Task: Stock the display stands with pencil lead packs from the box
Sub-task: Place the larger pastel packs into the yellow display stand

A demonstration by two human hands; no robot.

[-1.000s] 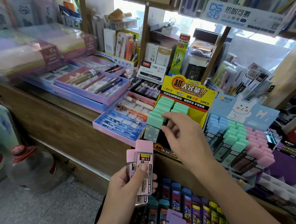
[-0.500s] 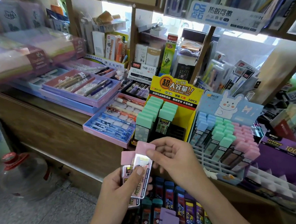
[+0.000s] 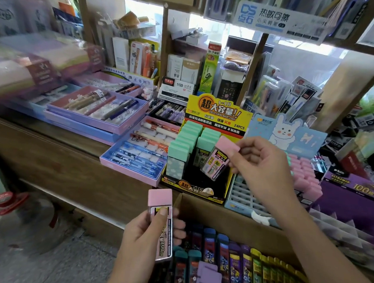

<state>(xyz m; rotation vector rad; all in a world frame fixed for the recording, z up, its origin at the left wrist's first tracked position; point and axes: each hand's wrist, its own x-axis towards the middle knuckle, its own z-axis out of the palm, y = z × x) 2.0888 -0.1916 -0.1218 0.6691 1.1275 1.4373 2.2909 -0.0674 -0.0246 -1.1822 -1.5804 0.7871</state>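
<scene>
Stocking the yellow stand (image 3: 218,112) with pink lead packs

Grips a spare pack (image 3: 160,223) in the left hand (image 3: 145,235) above the box (image 3: 231,220); beside the green packs (image 3: 181,145), pinches a tilted pack (image 3: 218,160) in the right hand (image 3: 261,165) over empty slots. May jam or topple neighbours if lowered askew.

- My left hand (image 3: 147,233), held low, grips a pink pack (image 3: 159,197), thumb on its front.
- My right hand (image 3: 261,165), extended forward, pinches a second pack (image 3: 218,163) by its cap.
</scene>
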